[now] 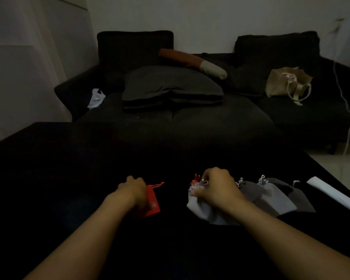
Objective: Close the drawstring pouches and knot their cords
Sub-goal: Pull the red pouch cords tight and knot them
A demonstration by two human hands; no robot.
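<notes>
Your left hand (132, 187) curls over the red pouch (151, 201) on the dark table (69, 168), its cord trailing just beyond your knuckles. Your right hand (216, 185) grips a pale grey pouch (198, 209) by its neck; more grey pouches (271, 195) lie just to its right.

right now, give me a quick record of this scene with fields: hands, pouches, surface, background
left hand: rests on the red pouch, grip unclear in the dim light
right hand: grips the light grey pouch near its neck
other pouches: grey pouches in an overlapping row to the right, cords at their far ends
surface: dark table
also on table: white folded item at far right
background: dark sofa, cream tote bag
</notes>
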